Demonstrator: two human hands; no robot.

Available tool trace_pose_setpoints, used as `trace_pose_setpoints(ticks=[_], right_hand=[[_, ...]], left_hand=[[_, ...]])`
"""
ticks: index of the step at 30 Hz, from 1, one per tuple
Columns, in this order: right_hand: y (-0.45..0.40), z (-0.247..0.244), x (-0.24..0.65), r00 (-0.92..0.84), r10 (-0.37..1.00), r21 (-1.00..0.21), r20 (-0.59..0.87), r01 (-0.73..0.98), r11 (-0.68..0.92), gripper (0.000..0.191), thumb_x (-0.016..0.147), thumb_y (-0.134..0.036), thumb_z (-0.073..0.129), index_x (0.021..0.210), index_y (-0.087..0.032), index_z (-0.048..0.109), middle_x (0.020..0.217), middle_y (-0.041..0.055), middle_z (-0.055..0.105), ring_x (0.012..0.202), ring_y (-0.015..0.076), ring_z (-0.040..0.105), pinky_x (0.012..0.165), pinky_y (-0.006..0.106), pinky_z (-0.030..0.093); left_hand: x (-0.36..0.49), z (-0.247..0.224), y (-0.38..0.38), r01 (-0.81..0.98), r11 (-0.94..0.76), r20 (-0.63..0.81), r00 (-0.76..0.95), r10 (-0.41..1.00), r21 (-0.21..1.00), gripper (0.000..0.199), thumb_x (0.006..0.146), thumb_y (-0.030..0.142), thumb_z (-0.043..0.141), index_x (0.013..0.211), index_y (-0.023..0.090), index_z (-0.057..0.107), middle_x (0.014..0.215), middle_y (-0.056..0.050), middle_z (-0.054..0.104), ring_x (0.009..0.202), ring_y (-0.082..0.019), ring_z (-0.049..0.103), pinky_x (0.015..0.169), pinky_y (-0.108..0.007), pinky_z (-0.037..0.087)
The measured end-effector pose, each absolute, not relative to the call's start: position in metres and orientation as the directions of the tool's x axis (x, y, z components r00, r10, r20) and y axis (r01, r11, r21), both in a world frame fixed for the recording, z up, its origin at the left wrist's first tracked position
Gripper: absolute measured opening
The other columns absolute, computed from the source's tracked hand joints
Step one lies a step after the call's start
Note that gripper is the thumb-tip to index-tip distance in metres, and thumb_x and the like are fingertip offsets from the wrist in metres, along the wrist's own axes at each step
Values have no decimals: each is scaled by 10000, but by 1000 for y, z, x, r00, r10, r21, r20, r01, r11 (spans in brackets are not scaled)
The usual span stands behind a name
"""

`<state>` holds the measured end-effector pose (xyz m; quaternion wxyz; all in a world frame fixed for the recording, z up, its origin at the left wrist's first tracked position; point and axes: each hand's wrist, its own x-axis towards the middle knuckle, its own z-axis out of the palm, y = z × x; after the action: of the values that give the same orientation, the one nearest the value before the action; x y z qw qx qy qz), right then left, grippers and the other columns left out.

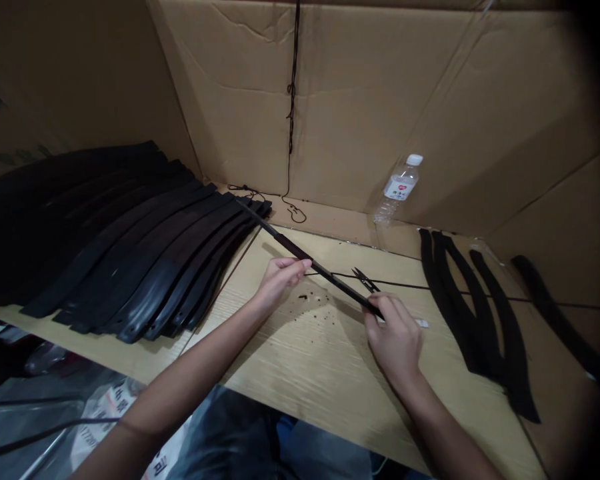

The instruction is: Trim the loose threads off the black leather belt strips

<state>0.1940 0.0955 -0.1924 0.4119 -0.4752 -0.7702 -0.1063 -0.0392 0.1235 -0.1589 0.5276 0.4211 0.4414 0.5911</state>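
A long, thin black strip (340,283) is held slantwise above the board, seen nearly edge-on, with a thicker, wrapped-looking band (293,247) partway along it. My left hand (280,279) pinches it just below that band. A dark cord (405,284) runs right from near those fingertips; whether they also grip it is unclear. Around the strip's lower end the fingers of my right hand (394,333) are closed. Beside that hand lie small thread snips (365,280), blades pointing up and left, partly hidden behind it. Dark crumbs (313,300) dot the board between my hands.
Many overlapping black curved strips (130,253) cover the left side. Several more strips (460,307) lie at the right. A plastic bottle (397,190) stands against the cardboard wall (350,120). A knotted cord (292,100) hangs there. The wooden board's front edge (300,417) is near my lap.
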Motion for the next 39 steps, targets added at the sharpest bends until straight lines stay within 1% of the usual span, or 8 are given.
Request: trace_pose_setpoints(ticks=[5, 9, 17, 22, 24, 32, 36, 39], right_hand=[[98, -189, 194, -224, 638, -235, 737, 800, 553, 177, 906, -228, 575, 1067, -182, 632, 962, 69, 698, 904, 226, 653, 813, 341, 505], [99, -184, 194, -252, 634, -230, 731, 784, 576, 319, 932, -342, 579, 1183, -148, 608, 1003, 110, 694, 926, 254, 626, 822, 383, 501], [95, -177, 192, -239, 594, -201, 768, 791, 578, 251, 944, -282, 587, 1149, -141, 619, 992, 113, 662, 923, 238, 587, 804, 360, 482], [94, -178, 190, -234, 552, -168, 800, 795, 582, 227, 914, -284, 640, 1107, -168, 617, 962, 92, 667, 882, 227, 597, 776, 346, 482], [94, -180, 189, -242, 536, -148, 809, 798, 584, 210, 909, -280, 647, 1088, -176, 612, 953, 88, 671, 869, 223, 609, 767, 341, 483], [93, -183, 188, -289, 546, -149, 786, 769, 621, 73, 905, -169, 597, 971, -201, 598, 881, 56, 652, 833, 198, 627, 772, 322, 503], [94, -182, 187, -286, 580, -176, 763, 772, 611, 180, 909, -218, 599, 1087, -186, 598, 970, 87, 652, 919, 225, 626, 819, 353, 516], [95, -183, 186, -281, 613, -205, 739, 772, 602, 281, 922, -283, 600, 1176, -167, 573, 1044, 106, 652, 983, 241, 621, 843, 362, 516]], left_hand=[[-40, -161, 124, -239, -99, 97, -19, 995, 966, 582, 712, 573, 748, 446, 176, 413, 471, 46, 310, 482, -64, 243, 516, -292, 149], [-41, -162, 125, -250, -121, 124, -5, 992, 961, 599, 738, 594, 725, 457, 178, 398, 478, 43, 303, 484, -67, 225, 518, -299, 142], [-40, -162, 124, -229, -117, 100, -84, 991, 966, 571, 704, 587, 756, 437, 177, 461, 463, 42, 321, 474, -69, 238, 517, -297, 156], [-37, -161, 125, -235, -112, 72, -170, 983, 966, 565, 648, 557, 804, 402, 179, 463, 440, 35, 356, 547, -105, 458, 576, -269, 308], [-35, -161, 124, -231, -104, 59, -191, 980, 967, 561, 643, 539, 811, 397, 176, 461, 435, 38, 350, 544, -104, 468, 587, -265, 330], [-32, -158, 122, -191, -47, 16, -160, 987, 980, 538, 597, 609, 808, 490, 150, 549, 482, 54, 314, 469, -52, 230, 485, -272, 143], [-36, -158, 122, -205, -120, 95, -129, 987, 971, 573, 714, 577, 746, 467, 163, 437, 496, 54, 274, 483, -55, 201, 503, -283, 110], [-39, -160, 123, -215, -164, 139, -127, 982, 963, 534, 767, 557, 707, 497, 156, 478, 490, 51, 297, 482, -59, 216, 511, -283, 113]])
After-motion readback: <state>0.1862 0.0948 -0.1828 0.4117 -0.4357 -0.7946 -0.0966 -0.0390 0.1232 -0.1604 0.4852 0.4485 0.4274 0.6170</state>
